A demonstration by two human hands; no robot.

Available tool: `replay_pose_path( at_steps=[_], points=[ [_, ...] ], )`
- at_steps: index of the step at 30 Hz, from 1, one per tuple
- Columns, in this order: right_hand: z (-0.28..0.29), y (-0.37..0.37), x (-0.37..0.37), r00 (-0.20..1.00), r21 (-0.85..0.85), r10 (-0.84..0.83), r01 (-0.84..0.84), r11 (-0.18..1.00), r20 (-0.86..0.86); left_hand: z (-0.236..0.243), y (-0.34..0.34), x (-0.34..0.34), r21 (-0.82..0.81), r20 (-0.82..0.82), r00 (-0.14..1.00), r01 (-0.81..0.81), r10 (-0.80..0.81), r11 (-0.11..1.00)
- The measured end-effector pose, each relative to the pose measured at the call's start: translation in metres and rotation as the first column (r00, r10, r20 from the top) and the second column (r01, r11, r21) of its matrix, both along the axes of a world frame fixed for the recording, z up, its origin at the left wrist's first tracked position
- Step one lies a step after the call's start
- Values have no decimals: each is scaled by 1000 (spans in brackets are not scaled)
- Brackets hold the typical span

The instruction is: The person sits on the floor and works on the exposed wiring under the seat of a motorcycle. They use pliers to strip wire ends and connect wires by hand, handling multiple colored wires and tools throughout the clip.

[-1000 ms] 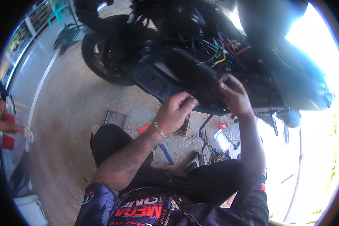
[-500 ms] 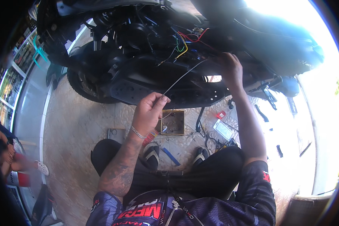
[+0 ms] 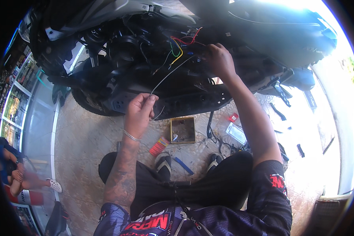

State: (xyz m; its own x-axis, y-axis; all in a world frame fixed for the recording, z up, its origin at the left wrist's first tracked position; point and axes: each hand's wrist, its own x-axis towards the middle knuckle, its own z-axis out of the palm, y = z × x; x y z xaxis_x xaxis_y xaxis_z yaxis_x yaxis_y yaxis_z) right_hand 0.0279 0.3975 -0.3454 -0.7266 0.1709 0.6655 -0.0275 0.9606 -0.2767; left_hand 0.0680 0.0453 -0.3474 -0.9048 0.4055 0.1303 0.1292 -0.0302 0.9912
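Note:
My left hand (image 3: pixel 139 112) pinches a thin grey wire (image 3: pixel 170 73) between thumb and fingertips, in front of the motor scooter's footboard. A short loose tail of the wire curves out beside that hand. The wire runs up and right to my right hand (image 3: pixel 222 63), whose shaded fingers look closed around its other end against the dark body. Part of that grip is hidden. Between and above my hands, yellow (image 3: pixel 177 59), red (image 3: pixel 190 40) and green wires hang out of the opened scooter (image 3: pixel 126 78).
On the tiled floor stand an open shallow box (image 3: pixel 183 119) with small parts, a red packet (image 3: pixel 159 146), a blue strip (image 3: pixel 184 166) and a white phone-like slab (image 3: pixel 236 133). Dark trim pieces (image 3: pixel 278 112) lie to the right. Another person's leg (image 3: pixel 35 183) shows at far left.
The view has shifted a little. My left hand has moved left, away from the box, and my right hand has moved slightly left and up. The grey wire still spans between them.

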Motion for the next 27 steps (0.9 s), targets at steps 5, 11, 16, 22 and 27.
replay_pose_path(
  at_steps=[5, 11, 16, 22, 27],
  points=[
    [-14, 7, -11, 991, 38, -3, 8, 999, -130, 29, -9, -21, -82, -56, 997, -52, 47, 995],
    [-22, 9, -15, 992, -43, 2, -8, 999, -124, 71, -21, -45, -129, -191, 978, -110, 84, 986],
    [-17, 8, 0, 995, -97, 62, -69, 993, -77, 105, -26, -56, -262, -244, 963, -177, 113, 949],
    [-17, 1, -8, 978, -161, 173, -190, 968, -112, 141, -20, -72, -329, -382, 917, -250, 114, 910],
    [-10, -12, -21, 996, -180, 68, -57, 982, 53, 164, -19, -85, -376, -453, 887, -284, 92, 882]
  ],
)
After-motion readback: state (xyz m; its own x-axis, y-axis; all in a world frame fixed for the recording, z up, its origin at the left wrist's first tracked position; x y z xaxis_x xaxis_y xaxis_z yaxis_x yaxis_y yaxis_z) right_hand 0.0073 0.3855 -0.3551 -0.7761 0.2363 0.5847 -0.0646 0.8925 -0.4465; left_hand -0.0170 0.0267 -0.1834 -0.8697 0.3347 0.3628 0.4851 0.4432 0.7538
